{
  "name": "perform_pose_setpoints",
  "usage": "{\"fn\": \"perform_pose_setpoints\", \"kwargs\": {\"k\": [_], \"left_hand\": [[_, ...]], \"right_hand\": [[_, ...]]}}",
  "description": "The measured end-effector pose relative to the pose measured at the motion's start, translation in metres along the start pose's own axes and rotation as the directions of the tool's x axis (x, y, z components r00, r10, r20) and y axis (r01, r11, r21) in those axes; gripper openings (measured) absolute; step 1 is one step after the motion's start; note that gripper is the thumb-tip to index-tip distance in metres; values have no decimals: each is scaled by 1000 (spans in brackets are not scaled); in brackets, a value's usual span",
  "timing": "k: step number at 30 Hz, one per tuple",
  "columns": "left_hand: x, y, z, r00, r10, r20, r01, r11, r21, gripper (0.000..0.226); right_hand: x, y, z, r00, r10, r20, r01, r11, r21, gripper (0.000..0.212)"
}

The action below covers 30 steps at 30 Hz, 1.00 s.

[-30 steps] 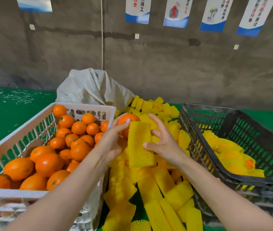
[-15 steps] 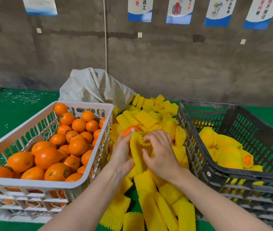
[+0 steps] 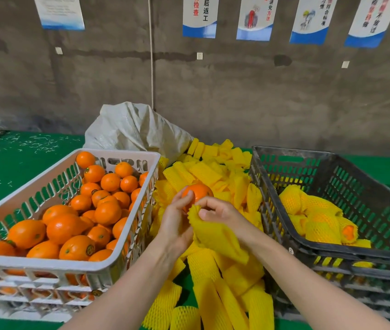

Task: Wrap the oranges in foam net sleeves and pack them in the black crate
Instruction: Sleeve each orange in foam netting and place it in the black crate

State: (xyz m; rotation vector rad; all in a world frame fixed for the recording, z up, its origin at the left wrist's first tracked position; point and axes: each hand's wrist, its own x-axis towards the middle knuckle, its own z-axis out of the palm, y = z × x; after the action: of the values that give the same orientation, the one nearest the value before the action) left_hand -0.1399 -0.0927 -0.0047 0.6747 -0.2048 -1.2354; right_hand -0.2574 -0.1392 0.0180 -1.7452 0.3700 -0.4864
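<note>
While the round bare orange sits at the mouth of the yellow foam net sleeve, held up between the two crates over the loose heap of spare yellow sleeves, handling notes first.

Fruit: firm and smooth-skinned, likely a fair weight for its size, and apt to slip if only fingertips hold it. Best cupped low round its underside, leaving the top free.

Sleeve: very light, soft, springy mesh that goes flat when let go. It should stretch wide but may tear if yanked by one strand. Take it at the rim, on opposite sides of the opening, and spread.

Left hand: curled round the orange from the near left, thumb up against its front, grasping it. Whether its lower fingers also catch the sleeve I cannot tell.

Right hand: fingers bent, pinching the frilled upper edge of the sleeve just under the fruit. The rest of the sleeve hangs limp toward my right wrist. Orange and rim touch; by my reading none of the fruit is inside yet.

Black slatted plastic crate stands to the right, with several wrapped oranges lying in it. White slatted plastic crate to the left holds bare fruit.
</note>
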Motion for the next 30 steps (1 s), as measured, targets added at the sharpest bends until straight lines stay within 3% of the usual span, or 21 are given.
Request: {"fn": "perform_pose_setpoints", "kwargs": {"k": [4, 7, 11, 15, 17, 19, 21, 23, 25, 27, 28, 30], "left_hand": [[-1, -5, 3, 1000, 1, 3, -1, 1000, -22, 42], [-3, -7, 4, 998, 36, 48, -35, 999, -14, 38], [-6, -12, 3, 994, 44, 104, -55, 992, 109, 40], [-11, -7, -3, 973, 75, 220, -148, 930, 337, 94], [-10, 0, -9, 958, 83, 276, -198, 885, 422, 106], [-9, 6, -13, 946, 76, 315, -219, 867, 448, 104], [-10, 9, -14, 944, 87, 318, -247, 824, 510, 97], [-11, 7, -13, 936, 135, 324, -313, 739, 596, 82], [-13, 3, -12, 923, 199, 329, -374, 663, 649, 75], [-13, 2, -11, 917, 237, 320, -397, 620, 677, 78], [-14, 2, -10, 920, 234, 315, -390, 624, 677, 81], [-15, 3, -8, 939, 172, 298, -323, 739, 591, 89]], "right_hand": [[3, 9, 6, 955, -199, -220, 116, 933, -340, 12], [1, 13, 3, 836, -381, -395, 109, 821, -561, 24], [4, 11, -1, 757, -432, -490, 88, 811, -579, 33], [2, 13, -2, 728, -456, -512, 116, 818, -563, 32], [-1, 13, -2, 723, -483, -494, 166, 815, -554, 44], [-6, 14, -2, 695, -553, -459, 241, 781, -577, 54], [-6, 14, -4, 692, -560, -456, 278, 790, -547, 40], [-3, 8, -4, 753, -455, -475, 270, 872, -408, 20], [0, 3, -5, 813, -352, -463, 215, 921, -324, 22], [1, -1, -10, 833, -359, -421, 210, 909, -360, 21], [2, -3, -12, 830, -390, -399, 236, 894, -381, 14], [4, -4, -16, 801, -436, -411, 273, 876, -398, 6]]}}
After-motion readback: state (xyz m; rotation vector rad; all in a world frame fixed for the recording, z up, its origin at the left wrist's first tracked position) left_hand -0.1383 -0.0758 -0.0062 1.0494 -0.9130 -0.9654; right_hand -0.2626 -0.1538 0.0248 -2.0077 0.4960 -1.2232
